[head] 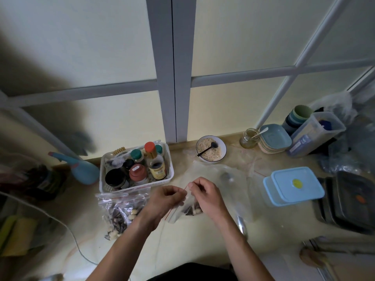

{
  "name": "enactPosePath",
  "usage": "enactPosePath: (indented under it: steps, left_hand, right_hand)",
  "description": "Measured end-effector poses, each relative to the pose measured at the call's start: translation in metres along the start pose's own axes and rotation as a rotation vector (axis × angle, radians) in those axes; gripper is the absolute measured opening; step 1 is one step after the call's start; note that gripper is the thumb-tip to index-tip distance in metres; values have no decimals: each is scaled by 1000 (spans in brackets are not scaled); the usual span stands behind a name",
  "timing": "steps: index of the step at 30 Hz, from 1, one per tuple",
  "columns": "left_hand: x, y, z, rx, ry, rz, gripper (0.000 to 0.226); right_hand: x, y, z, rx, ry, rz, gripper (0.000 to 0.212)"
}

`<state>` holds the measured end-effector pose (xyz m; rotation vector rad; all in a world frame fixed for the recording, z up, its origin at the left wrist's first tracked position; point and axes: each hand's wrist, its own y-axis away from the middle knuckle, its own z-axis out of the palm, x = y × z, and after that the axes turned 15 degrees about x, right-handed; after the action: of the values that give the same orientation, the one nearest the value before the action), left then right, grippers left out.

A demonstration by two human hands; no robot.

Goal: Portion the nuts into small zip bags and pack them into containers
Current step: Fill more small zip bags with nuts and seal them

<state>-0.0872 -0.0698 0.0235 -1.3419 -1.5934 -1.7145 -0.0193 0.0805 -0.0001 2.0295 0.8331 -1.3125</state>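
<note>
A small zip bag [183,209] holding dark and pale nuts is held just above the worktop [182,246] between both hands. Its red-lined top edge is pinched by the curled fingers of the left hand [165,199] on one side and by those of the right hand [205,194] on the other, the two hands being close together. Just left of the left hand, filled zip bags [119,211] of the same nuts are piled on the worktop. Beyond that pile a white basket [138,186] of jars and bottles is seen. Beyond the right hand a bowl [211,149] of crushed pale nuts is set, with a dark spoon [207,150] lying in it. To the right of the right hand, well apart, stacked blue-lidded containers [294,186] are placed.
</note>
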Motion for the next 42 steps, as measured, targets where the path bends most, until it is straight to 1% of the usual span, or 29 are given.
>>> enactPosePath:
  steps: [6,9,12,14,19,25,28,31,33,37,40,42]
  left_hand:
    - [-4,1,-13,11,4,48,17]
    - [-5,1,-17,7,25,44,17]
    - [-3,2,-18,3,-17,78,17]
    - [-2,2,-18,3,-40,96,17]
    - [-1,0,-16,17,-43,91,17]
    - [3,0,-12,70,-38,139,26]
    - [4,0,-12,76,-54,146,22]
    - [2,-1,-10,65,-47,133,14]
    - [0,-1,-9,96,-44,127,11]
    - [-2,1,-7,145,-54,142,14]
    - [-1,3,-4,147,-52,159,15]
    - [-2,5,-2,142,-54,172,16]
  right_hand:
    - [0,2,6,-135,-71,35,31]
    - [1,2,9,-115,-41,-20,30]
    - [1,4,12,-86,-22,-34,34]
    - [1,3,13,-85,-15,-40,33]
    - [-2,2,14,-108,-15,-51,25]
    - [-9,-6,13,-175,-28,-17,26]
    - [-9,-7,14,-154,1,-46,31]
    - [-7,-10,12,-129,38,-76,21]
    - [-6,-12,12,-119,50,-81,23]
    - [-5,-10,13,-131,22,-57,27]
    - [-2,-11,9,-182,0,-28,29]
    - [1,-11,8,-176,6,-27,28]
